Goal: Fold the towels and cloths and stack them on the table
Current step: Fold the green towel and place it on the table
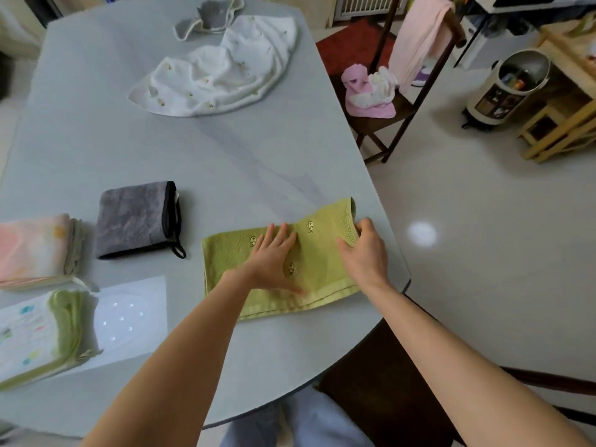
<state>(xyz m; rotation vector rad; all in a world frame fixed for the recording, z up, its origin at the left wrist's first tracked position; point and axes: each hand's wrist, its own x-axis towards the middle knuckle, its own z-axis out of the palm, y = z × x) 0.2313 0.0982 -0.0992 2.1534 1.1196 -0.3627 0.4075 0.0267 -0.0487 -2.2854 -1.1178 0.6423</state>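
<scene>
A green towel [322, 253] with small embroidered figures lies folded into a long strip near the right edge of the grey table [225, 162]. My left hand [274, 259] presses flat on its middle with straight fingers. My right hand [366, 250] grips the towel's right end, fingers curled round the edge. A folded grey cloth [135, 221] with black trim lies to the left. Further left sit a folded pink stack [35, 250] and a folded stack with green edges [38, 337]. A crumpled white cloth [222, 69] lies at the far side of the table.
A small grey cloth with cord trim [209, 14] lies at the table's far edge. A chair [380, 111] to the right holds pink and white cloths [367, 91], with a pink towel [419, 37] over its back. A round bin [503, 88] stands on the floor.
</scene>
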